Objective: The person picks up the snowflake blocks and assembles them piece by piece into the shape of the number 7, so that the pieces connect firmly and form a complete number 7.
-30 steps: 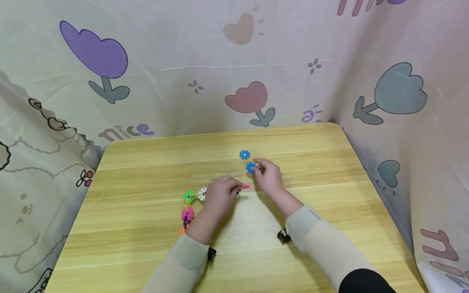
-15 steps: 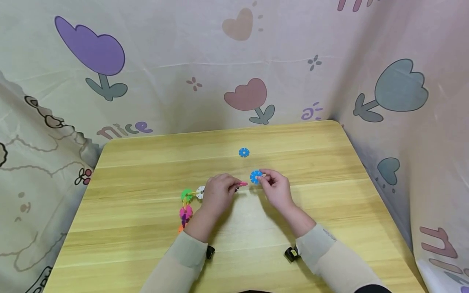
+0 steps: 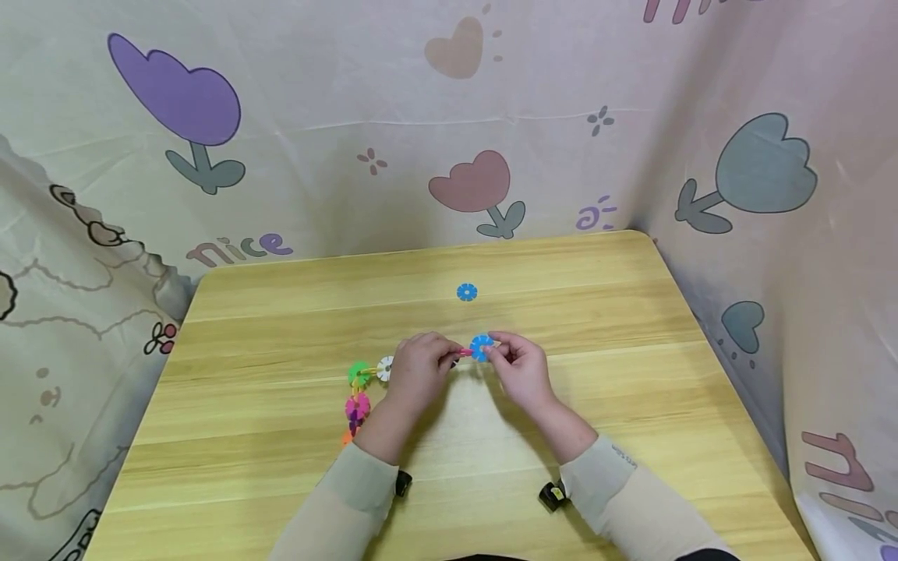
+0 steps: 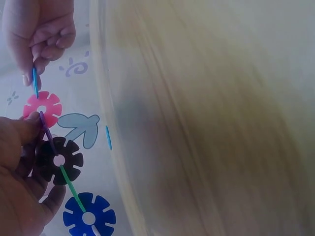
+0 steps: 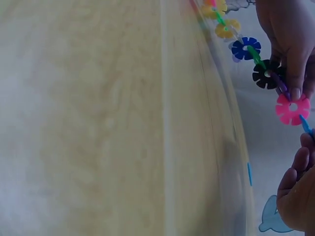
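In the head view my left hand (image 3: 418, 370) pinches a pink notched snowflake disc (image 4: 55, 102), the end piece of a linked chain of plastic discs. Beyond a purple disc (image 4: 47, 130), seen edge-on, comes a black disc (image 4: 75, 163) by the left fingers, followed by a green one and a dark blue disc (image 4: 103, 212). My right hand (image 3: 522, 370) pinches a light blue snowflake disc (image 3: 479, 340) between thumb and fingers. Its edge meets the pink disc's rim; how deep the notches sit together I cannot tell. The left hand hides part of the chain in the head view.
A second light blue disc (image 3: 461, 291) lies flat on the wooden table (image 3: 266, 343), beyond the hands. The chain runs left through a white disc (image 3: 382, 364) and a green disc (image 3: 355, 368), then bends toward the person past a magenta disc (image 3: 351, 407). Patterned cloth surrounds the table.
My right hand has picked up the nearer light blue disc and carried it toward the person, then left against the pink disc. The left hand has stayed nearly still, holding the chain's end.
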Demonstrator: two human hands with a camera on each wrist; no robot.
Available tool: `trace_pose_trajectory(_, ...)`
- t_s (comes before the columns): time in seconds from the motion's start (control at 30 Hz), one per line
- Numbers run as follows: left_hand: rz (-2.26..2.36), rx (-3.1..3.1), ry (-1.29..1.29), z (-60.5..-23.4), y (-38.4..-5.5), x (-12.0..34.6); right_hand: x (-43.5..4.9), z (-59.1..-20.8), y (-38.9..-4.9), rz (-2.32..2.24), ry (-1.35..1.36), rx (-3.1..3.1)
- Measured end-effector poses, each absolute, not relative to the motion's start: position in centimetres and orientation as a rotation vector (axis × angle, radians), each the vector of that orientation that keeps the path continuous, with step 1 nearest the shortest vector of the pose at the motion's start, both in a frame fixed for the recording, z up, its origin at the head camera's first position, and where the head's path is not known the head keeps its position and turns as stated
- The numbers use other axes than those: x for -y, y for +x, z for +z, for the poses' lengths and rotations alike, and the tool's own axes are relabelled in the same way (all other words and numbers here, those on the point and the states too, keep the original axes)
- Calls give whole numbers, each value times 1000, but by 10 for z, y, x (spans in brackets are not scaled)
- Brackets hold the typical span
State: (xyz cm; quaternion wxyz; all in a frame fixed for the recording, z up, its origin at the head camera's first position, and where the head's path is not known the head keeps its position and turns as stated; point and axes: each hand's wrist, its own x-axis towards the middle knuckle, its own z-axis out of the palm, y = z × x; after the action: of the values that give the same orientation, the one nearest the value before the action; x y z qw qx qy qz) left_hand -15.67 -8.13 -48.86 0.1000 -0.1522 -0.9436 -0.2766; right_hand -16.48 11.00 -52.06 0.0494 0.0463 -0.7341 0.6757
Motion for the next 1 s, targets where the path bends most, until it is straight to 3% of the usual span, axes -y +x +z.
trace_pose_trajectory(1.0, -837, 2706, -493, -488, -157, 74, -105, -517, -156, 2281, -2, 2040)
